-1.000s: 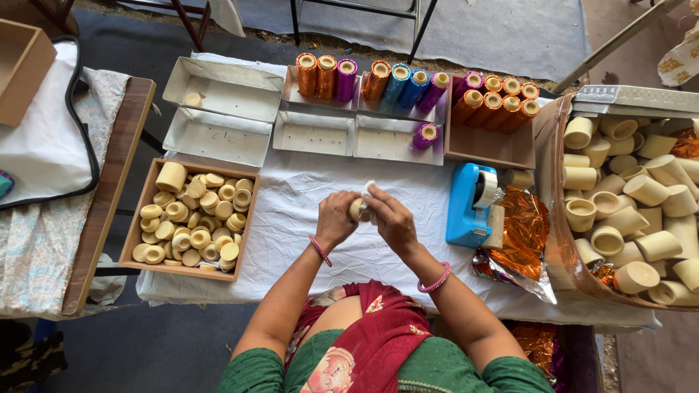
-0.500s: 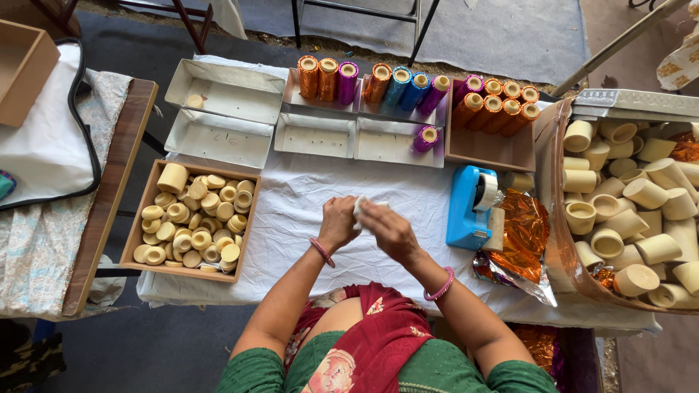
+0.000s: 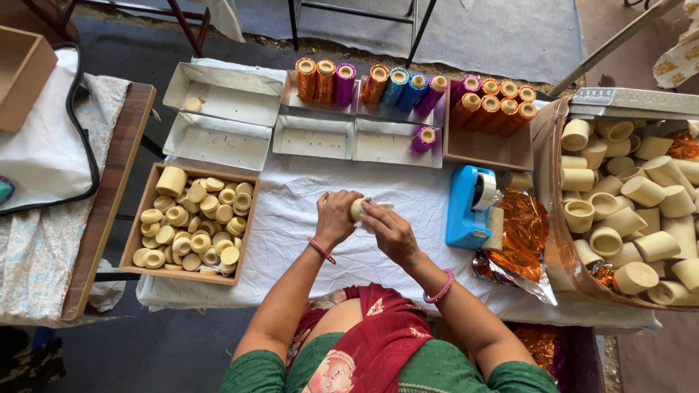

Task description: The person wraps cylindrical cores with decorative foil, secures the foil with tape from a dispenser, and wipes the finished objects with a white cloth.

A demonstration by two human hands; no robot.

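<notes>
My left hand (image 3: 336, 217) and my right hand (image 3: 386, 227) meet over the white cloth (image 3: 291, 211) in the middle of the table. Between them they grip a small cream cardboard tube (image 3: 357, 209), with a bit of pale tape or wrap at my right fingertips. Both wrists wear pink bangles. A blue tape dispenser (image 3: 468, 207) stands just to the right of my right hand. Crumpled orange foil (image 3: 518, 240) lies beside it.
A wooden tray (image 3: 138, 225) of short cream tubes sits at left. Shallow grey trays (image 3: 218, 138) lie behind, with foil-wrapped tubes in orange, purple and blue (image 3: 378, 84) along the back. A large bag (image 3: 553, 218) of cream tubes fills the right side.
My hands have drawn closer together around the tube and shifted slightly; my right hand has come down over it from the right.
</notes>
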